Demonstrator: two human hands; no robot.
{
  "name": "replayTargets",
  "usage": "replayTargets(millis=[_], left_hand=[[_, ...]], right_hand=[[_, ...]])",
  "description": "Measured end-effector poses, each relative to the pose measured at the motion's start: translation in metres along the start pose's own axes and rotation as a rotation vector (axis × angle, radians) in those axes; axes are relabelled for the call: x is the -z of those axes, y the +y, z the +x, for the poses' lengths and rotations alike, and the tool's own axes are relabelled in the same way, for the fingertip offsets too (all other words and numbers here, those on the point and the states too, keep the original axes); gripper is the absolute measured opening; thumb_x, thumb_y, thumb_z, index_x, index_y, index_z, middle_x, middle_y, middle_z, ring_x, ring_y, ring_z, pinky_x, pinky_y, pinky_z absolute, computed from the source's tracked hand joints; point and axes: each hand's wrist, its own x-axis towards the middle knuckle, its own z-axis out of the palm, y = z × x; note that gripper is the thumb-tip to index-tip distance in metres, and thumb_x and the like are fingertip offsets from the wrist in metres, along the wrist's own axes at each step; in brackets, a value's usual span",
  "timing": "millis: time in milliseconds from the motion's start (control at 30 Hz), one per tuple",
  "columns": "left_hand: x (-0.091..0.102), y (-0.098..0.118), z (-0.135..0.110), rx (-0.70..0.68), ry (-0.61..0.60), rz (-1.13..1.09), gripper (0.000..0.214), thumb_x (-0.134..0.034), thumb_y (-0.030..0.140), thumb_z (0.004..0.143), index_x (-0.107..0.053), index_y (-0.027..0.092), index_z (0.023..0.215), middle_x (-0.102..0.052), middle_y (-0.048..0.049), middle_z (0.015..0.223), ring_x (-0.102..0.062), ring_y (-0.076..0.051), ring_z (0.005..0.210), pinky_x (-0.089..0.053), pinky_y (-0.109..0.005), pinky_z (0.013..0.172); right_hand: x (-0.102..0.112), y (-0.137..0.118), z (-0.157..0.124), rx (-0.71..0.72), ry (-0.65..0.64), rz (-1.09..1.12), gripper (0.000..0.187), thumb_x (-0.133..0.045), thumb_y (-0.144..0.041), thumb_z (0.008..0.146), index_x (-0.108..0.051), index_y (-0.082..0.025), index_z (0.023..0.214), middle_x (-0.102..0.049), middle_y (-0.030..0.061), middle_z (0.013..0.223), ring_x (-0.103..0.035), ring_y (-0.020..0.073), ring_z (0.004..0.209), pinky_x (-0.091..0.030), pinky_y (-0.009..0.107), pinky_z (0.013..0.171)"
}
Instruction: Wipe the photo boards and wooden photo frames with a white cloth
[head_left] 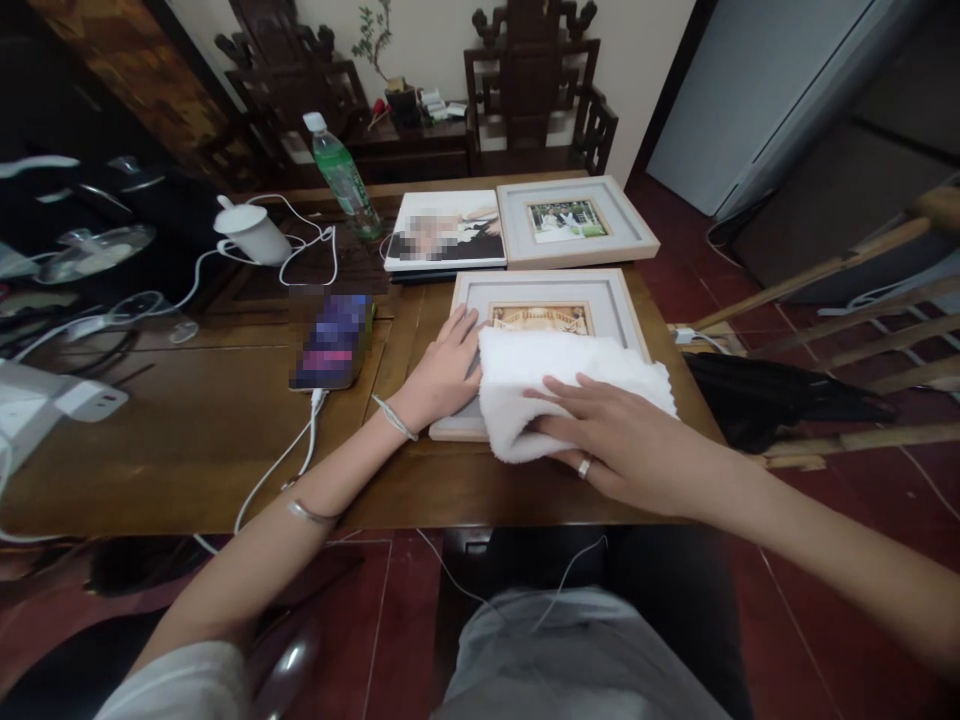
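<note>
A light wooden picture frame point(442, 432) with a grey mat and a sepia building picture point(538, 318) lies face up near the table's front edge. My left hand point(444, 372) rests flat on its left side, fingers stretched out. Over the lower right of the frame, my right hand point(611, 430) holds a folded white towel point(574, 360). Some of its fingers are spread on top of the cloth, and others are tucked under its fold. The towel hides the lower part of the picture and much of the frame.
Behind lie a second picture frame point(637, 235) and a white-edged photo panel point(447, 266). A green-labelled bottle point(343, 175), a lidded white cup point(255, 235) and a charging phone point(334, 340) stand or lie to the left. White cables cross the wooden table point(187, 430).
</note>
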Motion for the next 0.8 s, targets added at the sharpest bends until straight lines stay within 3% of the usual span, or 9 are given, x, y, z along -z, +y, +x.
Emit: replayTargets(millis=[100, 267, 367, 467, 600, 800], left_hand=[[0.001, 0.001, 0.001, 0.01, -0.013, 0.013, 0.048, -0.042, 0.027, 0.092, -0.04, 0.008, 0.136, -0.03, -0.0201, 0.152, -0.014, -0.032, 0.146, -0.025, -0.054, 0.115], [0.001, 0.004, 0.001, 0.025, 0.006, 0.023, 0.049, -0.04, 0.03, 0.095, -0.04, 0.007, 0.138, -0.033, -0.0199, 0.151, -0.015, -0.031, 0.146, -0.026, -0.053, 0.115], [0.001, 0.005, 0.001, 0.028, 0.01, 0.013, 0.049, -0.04, 0.031, 0.095, -0.041, 0.008, 0.138, -0.033, -0.0196, 0.151, -0.016, -0.032, 0.145, -0.027, -0.053, 0.114], [0.001, 0.004, 0.001, 0.037, 0.011, 0.001, 0.049, -0.04, 0.031, 0.095, -0.041, 0.008, 0.139, -0.032, -0.0192, 0.152, -0.017, -0.032, 0.145, -0.027, -0.055, 0.114], [0.001, 0.005, 0.001, 0.036, 0.01, -0.004, 0.049, -0.04, 0.031, 0.095, -0.041, 0.009, 0.139, -0.031, -0.019, 0.152, -0.016, -0.032, 0.145, -0.027, -0.056, 0.113], [-0.001, 0.004, 0.002, 0.017, 0.028, -0.003, 0.049, -0.04, 0.032, 0.094, -0.041, 0.009, 0.137, -0.033, -0.019, 0.151, -0.018, -0.033, 0.145, -0.027, -0.058, 0.113]], right_hand=[[-0.008, 0.015, 0.004, -0.05, 0.031, -0.036, 0.031, -0.05, -0.017, 0.088, -0.06, -0.024, 0.116, -0.055, 0.0078, 0.137, -0.047, 0.0291, 0.129, -0.04, 0.048, 0.107], [-0.016, 0.069, 0.024, -0.161, 0.096, -0.146, 0.036, -0.043, -0.021, 0.093, -0.055, -0.019, 0.126, -0.05, 0.0147, 0.141, -0.038, 0.0295, 0.136, -0.029, 0.054, 0.111], [-0.015, 0.097, 0.04, -0.24, 0.136, -0.2, 0.037, -0.041, -0.025, 0.095, -0.053, -0.02, 0.129, -0.043, 0.0136, 0.147, -0.034, 0.0301, 0.138, -0.026, 0.056, 0.11], [-0.017, 0.11, 0.052, -0.313, 0.191, -0.214, 0.038, -0.039, -0.027, 0.096, -0.052, -0.02, 0.13, -0.038, 0.012, 0.151, -0.027, 0.034, 0.14, -0.021, 0.061, 0.109], [-0.026, 0.098, 0.055, -0.335, 0.181, -0.246, 0.037, -0.039, -0.023, 0.094, -0.054, -0.018, 0.127, -0.043, 0.0116, 0.147, -0.024, 0.0393, 0.14, -0.018, 0.066, 0.106], [-0.02, 0.044, 0.029, -0.236, 0.059, -0.172, 0.034, -0.037, -0.019, 0.094, -0.058, -0.012, 0.12, -0.049, 0.0156, 0.141, -0.037, 0.0402, 0.132, -0.027, 0.064, 0.104]])
